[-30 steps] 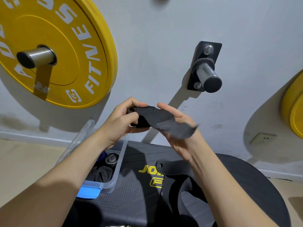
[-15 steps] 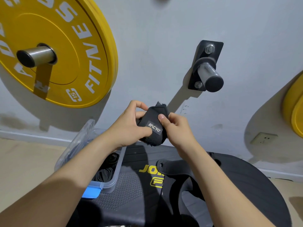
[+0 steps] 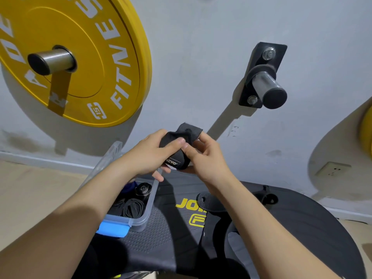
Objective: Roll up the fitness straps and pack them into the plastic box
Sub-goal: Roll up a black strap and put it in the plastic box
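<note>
The left hand (image 3: 149, 156) and the right hand (image 3: 207, 160) hold a black rolled-up cloth strap (image 3: 175, 154) in the air, fingers curled around it. Just below sits the clear plastic box with a blue clip (image 3: 150, 200) on the dark worktop (image 3: 153, 234), with rolled black straps (image 3: 132, 208) inside.

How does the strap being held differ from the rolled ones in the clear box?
The held strap is in the air, gripped by the left hand and right hand; the boxed straps lie in the plastic box. The held strap has one end sticking up loose; the boxed straps are finished coils. Both are black.
</note>
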Tool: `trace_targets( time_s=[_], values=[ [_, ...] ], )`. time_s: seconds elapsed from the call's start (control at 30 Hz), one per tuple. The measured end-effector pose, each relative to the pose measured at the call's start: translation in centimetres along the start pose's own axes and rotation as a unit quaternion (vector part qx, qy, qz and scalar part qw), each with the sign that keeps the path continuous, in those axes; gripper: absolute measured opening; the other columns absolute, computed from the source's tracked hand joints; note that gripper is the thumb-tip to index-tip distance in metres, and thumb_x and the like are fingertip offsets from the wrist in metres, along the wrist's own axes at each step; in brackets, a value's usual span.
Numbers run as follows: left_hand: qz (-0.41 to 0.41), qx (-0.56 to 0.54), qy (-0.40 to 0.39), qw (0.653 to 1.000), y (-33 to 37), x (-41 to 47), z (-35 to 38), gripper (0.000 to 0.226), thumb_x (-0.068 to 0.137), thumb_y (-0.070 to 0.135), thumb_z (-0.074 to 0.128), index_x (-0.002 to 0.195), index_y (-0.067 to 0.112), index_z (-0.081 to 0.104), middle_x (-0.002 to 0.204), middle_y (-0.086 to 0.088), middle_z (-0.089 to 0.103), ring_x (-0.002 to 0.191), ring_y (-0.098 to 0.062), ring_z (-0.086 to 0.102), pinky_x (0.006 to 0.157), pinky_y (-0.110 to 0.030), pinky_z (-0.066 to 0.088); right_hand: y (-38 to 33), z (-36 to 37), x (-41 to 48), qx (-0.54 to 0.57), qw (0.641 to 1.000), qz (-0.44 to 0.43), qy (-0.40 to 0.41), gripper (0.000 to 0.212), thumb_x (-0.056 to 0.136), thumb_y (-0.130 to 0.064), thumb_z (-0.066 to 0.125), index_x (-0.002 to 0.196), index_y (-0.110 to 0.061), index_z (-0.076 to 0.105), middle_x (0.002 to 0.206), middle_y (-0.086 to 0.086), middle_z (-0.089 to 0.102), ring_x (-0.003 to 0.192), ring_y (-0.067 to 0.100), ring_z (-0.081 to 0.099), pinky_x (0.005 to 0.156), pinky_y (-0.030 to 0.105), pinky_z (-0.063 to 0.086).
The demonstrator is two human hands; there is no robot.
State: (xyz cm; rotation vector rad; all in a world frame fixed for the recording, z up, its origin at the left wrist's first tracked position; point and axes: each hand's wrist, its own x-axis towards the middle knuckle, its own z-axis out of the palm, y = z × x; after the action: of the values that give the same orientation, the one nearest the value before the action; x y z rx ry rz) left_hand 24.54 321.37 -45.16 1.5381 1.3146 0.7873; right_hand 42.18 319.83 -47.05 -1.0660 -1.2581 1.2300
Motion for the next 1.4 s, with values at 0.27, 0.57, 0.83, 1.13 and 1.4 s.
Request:
trace_targets(
  time_s=[0.27, 0.57, 0.83, 1.13, 1.4],
  values=[
    [0.016, -0.077, 0.004, 0.997, -0.7, -1.0, -2.5, 0.036, 0.091, 0.01, 0.086, 0.12, 0.019, 0.067, 0.119, -0.002, 0.074, 0.096, -0.026, 0.082, 0.073, -0.048, 0.069, 0.2, 1.2, 0.8, -0.074, 0.996, -0.018, 0.042, 0.026, 0.105, -0.019, 0.069, 0.087, -0.002, 0.078, 0.075, 0.001, 0.069, 0.071, 0.011, 0.057, 0.068, 0.029, 0.047],
    [0.093, 0.005, 0.11, 0.989, -2.1, -2.1, -4.3, 0.036, 0.093, 0.038, 0.081, 0.122, 0.034, 0.06, 0.122, 0.007, 0.068, 0.111, -0.008, 0.069, 0.096, -0.031, 0.056, -0.6, 6.6, 0.8, 0.1, 0.976, 0.188, -0.051, 0.033, 0.111, -0.022, 0.058, 0.135, 0.001, 0.055, 0.12, 0.021, 0.074, 0.099, 0.033, 0.074, 0.089, 0.053, 0.062],
    [0.093, 0.099, 0.117, 0.984, -3.6, -3.3, -5.7, 0.06, 0.087, 0.028, 0.074, 0.141, 0.04, 0.049, 0.132, 0.012, 0.053, 0.125, -0.001, 0.053, 0.097, -0.021, 0.043, 0.3, 7.7, 2.3, 0.056, 0.923, 0.318, -0.21, 0.044, 0.112, -0.054, 0.045, 0.124, -0.022, 0.071, 0.09, 0.006, 0.075, 0.07, 0.026, 0.071, 0.051, 0.025, 0.055],
    [-0.146, 0.395, -0.127, 0.898, -8.9, -2.8, -3.7, 0.064, 0.105, 0.038, 0.055, 0.15, -0.001, 0.032, 0.157, -0.022, 0.032, 0.146, -0.042, 0.037, 0.115, -0.052, 0.043, 4.5, 6.6, 6.2, -0.302, 0.949, 0.055, -0.075, 0.029, 0.083, -0.017, 0.09, 0.107, -0.028, 0.077, 0.107, -0.002, 0.075, 0.097, 0.021, 0.074, 0.082, 0.024, 0.062],
    [-0.139, 0.48, -0.244, 0.831, -13.7, -2.2, -4.3, 0.099, 0.098, 0.057, 0.063, 0.172, 0.03, 0.004, 0.18, -0.013, -0.014, 0.163, -0.047, -0.011, 0.132, -0.064, 0.006, 8.9, 8.6, 8.5, -0.487, 0.856, -0.016, -0.17, 0.071, 0.082, -0.022, 0.092, 0.142, -0.022, 0.054, 0.132, 0.005, 0.063, 0.118, 0.029, 0.059, 0.094, 0.037, 0.048]
  ],
)
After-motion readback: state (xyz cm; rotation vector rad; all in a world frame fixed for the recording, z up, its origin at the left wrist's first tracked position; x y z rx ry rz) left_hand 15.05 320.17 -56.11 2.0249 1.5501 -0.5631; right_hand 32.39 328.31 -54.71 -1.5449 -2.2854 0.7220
